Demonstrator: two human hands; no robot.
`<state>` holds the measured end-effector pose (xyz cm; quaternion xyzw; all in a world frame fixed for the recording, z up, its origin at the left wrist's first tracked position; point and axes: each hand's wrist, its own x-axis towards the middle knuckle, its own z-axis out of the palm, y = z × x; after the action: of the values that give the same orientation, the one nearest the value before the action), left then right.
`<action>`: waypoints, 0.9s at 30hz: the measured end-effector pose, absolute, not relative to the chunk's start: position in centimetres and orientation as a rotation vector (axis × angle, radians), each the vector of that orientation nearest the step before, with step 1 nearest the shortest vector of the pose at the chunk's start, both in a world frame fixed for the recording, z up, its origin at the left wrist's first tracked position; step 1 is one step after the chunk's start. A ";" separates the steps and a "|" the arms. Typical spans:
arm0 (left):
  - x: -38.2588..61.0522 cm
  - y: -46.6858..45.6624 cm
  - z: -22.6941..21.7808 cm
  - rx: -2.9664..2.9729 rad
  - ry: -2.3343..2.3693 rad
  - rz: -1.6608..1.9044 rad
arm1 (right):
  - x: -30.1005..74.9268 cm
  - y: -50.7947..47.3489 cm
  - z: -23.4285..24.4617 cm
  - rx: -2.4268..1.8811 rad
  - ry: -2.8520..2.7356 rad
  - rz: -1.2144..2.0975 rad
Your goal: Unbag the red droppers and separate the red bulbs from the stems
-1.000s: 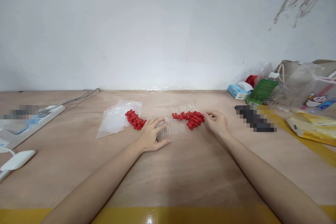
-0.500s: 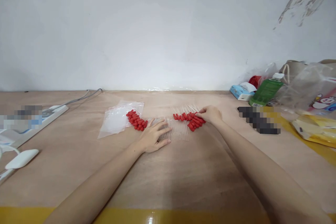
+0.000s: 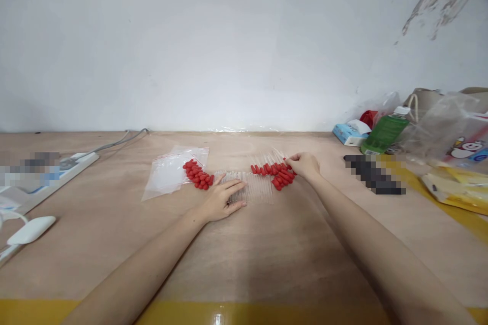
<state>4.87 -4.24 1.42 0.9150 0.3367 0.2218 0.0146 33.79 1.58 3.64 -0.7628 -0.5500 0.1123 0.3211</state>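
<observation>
My left hand [image 3: 221, 201] lies with its fingers spread over a row of clear thin droppers [image 3: 261, 189] on the table. At the left end of this row is a cluster of red rubber bulbs [image 3: 196, 173]. More red bulbs [image 3: 282, 181] lie at its right end. Behind them runs a row of droppers with red bulbs [image 3: 269, 168], their clear tubes pointing away from me. My right hand [image 3: 306, 164] pinches one dropper [image 3: 281, 153] by its red bulb, at the right end of that row. The fingers partly cover the bulb.
Clear zip bags [image 3: 163, 176] lie to the left on the wooden table [image 3: 244, 264]. A power strip [image 3: 57, 183] and a white plug [image 3: 32, 230] are at far left. On the right are a tissue pack [image 3: 348, 134], a green bottle [image 3: 387, 132], a blurred-out dark object [image 3: 373, 175] and plastic bags [image 3: 453, 132].
My right hand has shifted slightly, and the clear tube of the dropper in it now shows more plainly above the row. My left hand stays on the droppers.
</observation>
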 end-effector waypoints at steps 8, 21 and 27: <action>4.9 -4.2 1.3 2.892 1.010 0.779 | 33.8 1.4 3.6 -1.841 -1.407 0.249; 5.5 -4.7 1.3 3.040 1.166 1.268 | 29.4 -7.2 0.8 -0.853 -2.061 -0.230; 6.0 -5.3 1.4 3.196 1.051 1.076 | 28.6 -7.1 -0.1 -0.829 -2.076 -0.220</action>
<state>6.01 -5.28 1.38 0.8876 0.2918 0.2988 -0.1942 28.57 -7.05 -0.15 -0.3329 -0.8332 -0.0885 0.4326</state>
